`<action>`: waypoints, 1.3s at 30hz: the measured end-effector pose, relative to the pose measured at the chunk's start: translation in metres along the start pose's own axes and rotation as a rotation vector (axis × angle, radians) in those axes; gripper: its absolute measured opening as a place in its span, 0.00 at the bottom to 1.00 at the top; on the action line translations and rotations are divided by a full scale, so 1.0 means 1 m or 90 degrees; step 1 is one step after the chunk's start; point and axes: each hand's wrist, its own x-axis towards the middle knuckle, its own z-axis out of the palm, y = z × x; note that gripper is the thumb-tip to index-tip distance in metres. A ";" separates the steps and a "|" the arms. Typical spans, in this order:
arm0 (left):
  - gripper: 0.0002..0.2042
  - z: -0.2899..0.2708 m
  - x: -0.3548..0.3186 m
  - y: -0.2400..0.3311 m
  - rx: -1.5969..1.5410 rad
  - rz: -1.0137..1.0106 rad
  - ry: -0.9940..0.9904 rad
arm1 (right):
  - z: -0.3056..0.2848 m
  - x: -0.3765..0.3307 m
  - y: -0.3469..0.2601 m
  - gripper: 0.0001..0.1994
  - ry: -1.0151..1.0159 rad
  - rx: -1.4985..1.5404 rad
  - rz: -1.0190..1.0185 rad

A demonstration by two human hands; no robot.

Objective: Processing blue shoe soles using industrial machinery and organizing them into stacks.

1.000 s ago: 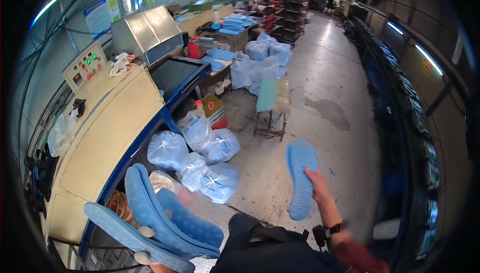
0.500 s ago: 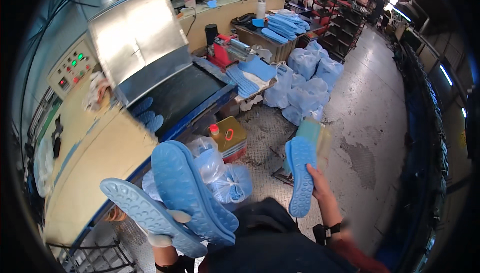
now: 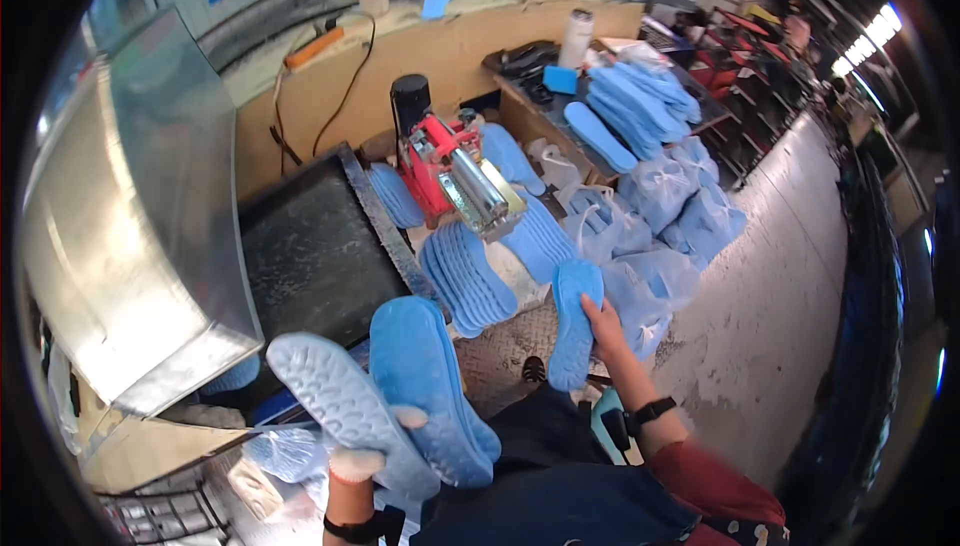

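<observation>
My left hand point(image 3: 358, 463), with pale coverings on its fingers, is closed around several blue insoles at the lower left. A greyish-blue insole point(image 3: 345, 401) shows its bumpy face, and a brighter blue pair point(image 3: 420, 376) is fanned out beside it. My right hand point(image 3: 604, 329) grips a blue insole point(image 3: 574, 331) by its right edge, thumb on the face; whether a second lies behind it, I cannot tell. Just beyond are neat overlapping rows of insoles point(image 3: 462, 281), in front of a red machine with a shiny metal roller point(image 3: 478, 189).
A dark conveyor belt point(image 3: 310, 246) emerges beside a metal hood point(image 3: 130, 236) on the left. Filled plastic bags point(image 3: 645, 291) lie on the floor at the right of the bench. On the far table are piled insoles point(image 3: 640, 106) and a white bottle point(image 3: 577, 41).
My view has turned and come closer to the roller machine and the rows of insoles. Both hands keep their insoles; the right one now holds its insole near the bench's edge.
</observation>
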 end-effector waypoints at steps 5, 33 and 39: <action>0.35 -0.019 0.116 -0.020 -0.055 0.109 0.139 | 0.033 0.152 -0.032 0.24 -0.064 -0.085 -0.086; 0.32 0.003 0.142 -0.095 0.072 0.064 0.317 | 0.147 0.096 -0.088 0.47 -0.966 -0.321 0.220; 0.14 0.115 0.273 -0.049 0.506 -0.023 0.413 | 0.119 0.118 -0.176 0.42 -0.929 -0.244 0.048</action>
